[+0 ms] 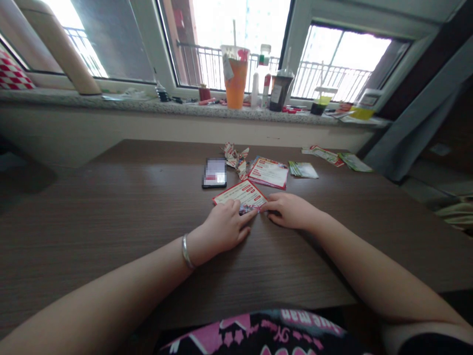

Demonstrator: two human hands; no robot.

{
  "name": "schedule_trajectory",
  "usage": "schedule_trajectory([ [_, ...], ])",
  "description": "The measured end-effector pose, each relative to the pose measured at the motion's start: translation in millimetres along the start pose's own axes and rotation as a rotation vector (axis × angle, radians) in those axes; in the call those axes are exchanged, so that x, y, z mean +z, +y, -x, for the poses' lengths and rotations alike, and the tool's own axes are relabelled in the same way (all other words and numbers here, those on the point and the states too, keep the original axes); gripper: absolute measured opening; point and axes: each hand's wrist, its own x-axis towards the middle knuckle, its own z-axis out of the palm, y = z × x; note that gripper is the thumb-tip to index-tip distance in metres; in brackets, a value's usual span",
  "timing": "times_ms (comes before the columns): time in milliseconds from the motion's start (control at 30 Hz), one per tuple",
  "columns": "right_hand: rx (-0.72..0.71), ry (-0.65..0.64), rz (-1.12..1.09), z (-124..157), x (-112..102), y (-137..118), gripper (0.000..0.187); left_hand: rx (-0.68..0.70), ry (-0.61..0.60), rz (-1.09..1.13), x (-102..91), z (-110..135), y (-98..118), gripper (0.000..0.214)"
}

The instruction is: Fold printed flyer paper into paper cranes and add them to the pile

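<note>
Card (240, 193), red-bordered, lies on the table (111, 207) beneath my left hand (225, 229), which sits flat across its near edge, while my right hand (290, 211) presses at its corner; I can't tell whether either grips it. Beyond the card are a folded paper (235, 160), a phone (214, 173), a flyer (268, 172) and a card stack (303, 170). Only that paper looks folded; the others lie flat.

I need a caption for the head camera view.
The left hand and right hand rest on a red-edged flyer on a wooden table beside a phone.
</note>
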Motion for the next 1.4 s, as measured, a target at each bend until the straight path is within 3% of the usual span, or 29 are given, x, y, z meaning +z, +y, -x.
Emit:
schedule_trajectory([
  [300, 0.032, -0.017, 0.021, -3, 2, 0, 0.027, -0.008, -0.002, 0.015, -0.7, -1, 0, 0.052],
  [700, 0.224, -0.139, 0.13, 5, -14, 4, 0.023, -0.004, 0.009, 0.004, 0.2, 0, 1, 0.051],
  [1400, 0.298, -0.157, 0.135, 13, -10, 21, 0.02, -0.003, 0.041, 0.009, 5.9, 1, 0, 0.051],
])
